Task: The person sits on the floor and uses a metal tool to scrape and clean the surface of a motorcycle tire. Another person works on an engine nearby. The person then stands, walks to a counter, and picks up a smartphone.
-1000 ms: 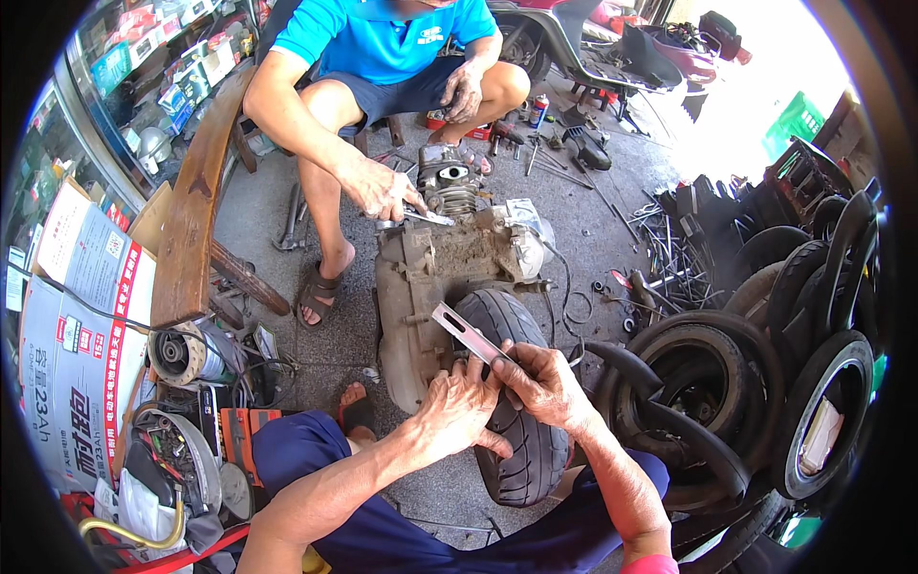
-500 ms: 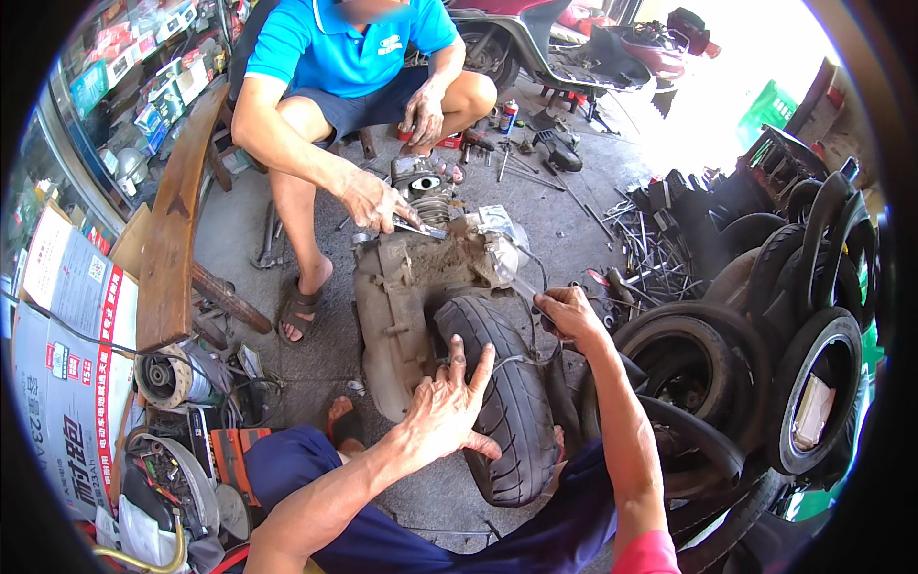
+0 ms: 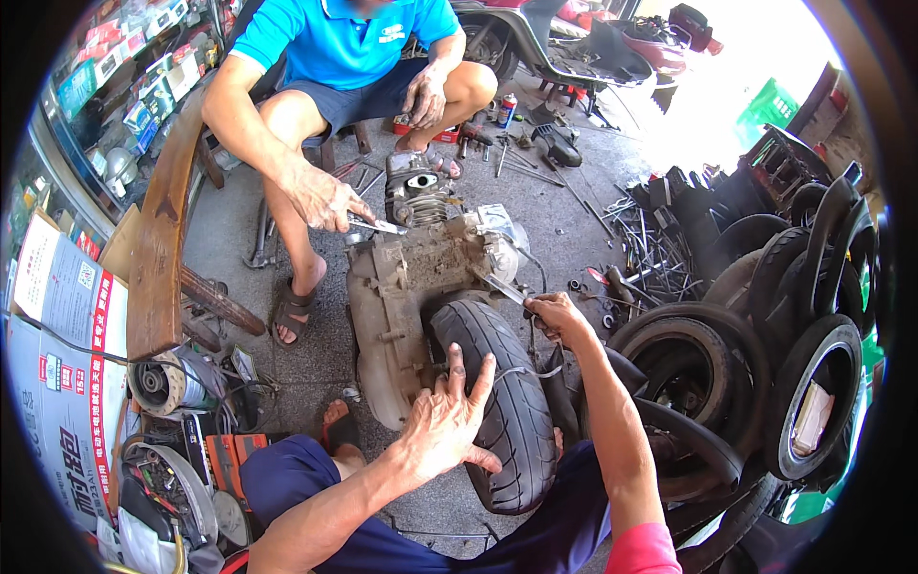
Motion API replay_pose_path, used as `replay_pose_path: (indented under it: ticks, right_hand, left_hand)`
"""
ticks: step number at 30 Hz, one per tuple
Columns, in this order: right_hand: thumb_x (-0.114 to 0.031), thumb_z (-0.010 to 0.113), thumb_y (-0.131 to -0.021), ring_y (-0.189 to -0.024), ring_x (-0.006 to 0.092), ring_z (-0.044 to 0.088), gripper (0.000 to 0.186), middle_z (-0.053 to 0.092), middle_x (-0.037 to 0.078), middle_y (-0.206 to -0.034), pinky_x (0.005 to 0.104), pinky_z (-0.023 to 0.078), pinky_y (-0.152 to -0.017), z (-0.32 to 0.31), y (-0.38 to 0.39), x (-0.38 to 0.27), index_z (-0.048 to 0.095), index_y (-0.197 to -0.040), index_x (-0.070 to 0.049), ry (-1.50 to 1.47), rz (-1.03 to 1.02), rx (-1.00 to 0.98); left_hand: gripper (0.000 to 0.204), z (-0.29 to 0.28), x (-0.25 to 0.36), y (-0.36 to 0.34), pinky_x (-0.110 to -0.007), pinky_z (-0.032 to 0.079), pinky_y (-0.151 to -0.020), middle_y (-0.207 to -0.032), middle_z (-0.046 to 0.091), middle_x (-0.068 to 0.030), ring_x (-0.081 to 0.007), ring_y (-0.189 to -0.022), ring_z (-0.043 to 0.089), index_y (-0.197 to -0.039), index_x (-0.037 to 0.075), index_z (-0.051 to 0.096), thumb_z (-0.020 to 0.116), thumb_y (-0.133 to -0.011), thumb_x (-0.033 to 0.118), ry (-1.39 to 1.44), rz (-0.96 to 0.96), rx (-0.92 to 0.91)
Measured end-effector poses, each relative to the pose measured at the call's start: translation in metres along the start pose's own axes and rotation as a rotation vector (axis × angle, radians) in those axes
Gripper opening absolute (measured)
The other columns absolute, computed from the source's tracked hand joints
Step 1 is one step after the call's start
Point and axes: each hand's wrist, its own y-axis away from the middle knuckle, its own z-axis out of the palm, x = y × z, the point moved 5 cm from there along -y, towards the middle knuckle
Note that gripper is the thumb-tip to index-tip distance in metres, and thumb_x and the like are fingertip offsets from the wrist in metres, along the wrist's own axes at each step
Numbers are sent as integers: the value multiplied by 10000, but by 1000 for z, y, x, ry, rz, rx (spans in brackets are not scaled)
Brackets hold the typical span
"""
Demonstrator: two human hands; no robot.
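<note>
A dirt-caked scooter engine [image 3: 387, 316] lies on the floor between me and another person, its finned cylinder toward the far side. A black tyre [image 3: 512, 411] is attached at its near right. My left hand [image 3: 442, 426] rests on the tyre's left side, fingers spread and gripping nothing. In my right hand [image 3: 562, 318] is a flat metal blade [image 3: 507, 289], like a scraper, closed in the fingers. Its tip reaches the grimy casing just beyond the tyre. Opposite, the other person's hand [image 3: 325, 199] holds a similar flat blade [image 3: 387, 227] at the engine's far left edge.
Several old tyres [image 3: 813, 397] and loose metal parts [image 3: 660, 239] are heaped on the right. A wooden bench [image 3: 167, 230] and a large carton [image 3: 72, 383] stand on the left. Beyond the engine lie a drill [image 3: 473, 134] and a spray can [image 3: 507, 110]; a scooter [image 3: 555, 57] is parked behind.
My right hand has drawn slightly back and left, and the blade's angle has changed. The other person's hand and blade have shifted left. My left hand stays on the tyre.
</note>
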Motion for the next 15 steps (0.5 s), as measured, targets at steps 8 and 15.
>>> replay_pose_path:
  ticks: [8, 15]
  right_hand:
    - [-345, 636, -926, -391, 118, 439, 335, 529, 8, -545, 299, 347, -370, 38, -45, -8, 717, -877, -24, 101, -255, 163]
    - [-325, 658, -884, -436, 130, 515, 343, 568, 56, -540, 317, 423, -437, 36, -25, -29, 728, -820, 5, 74, -185, 45]
  left_hand:
    - [1476, 1, 1, -4, -549, 476, -972, -1435, 43, -548, -606, -1222, 456, -1546, -32, 27, 728, -534, 783, 11, 32, 21]
    - [1489, -1, -4, -1, -550, 464, -987, -1435, 53, -547, -603, -1230, 450, -1546, -29, 27, 741, -520, 780, 15, -3, -1]
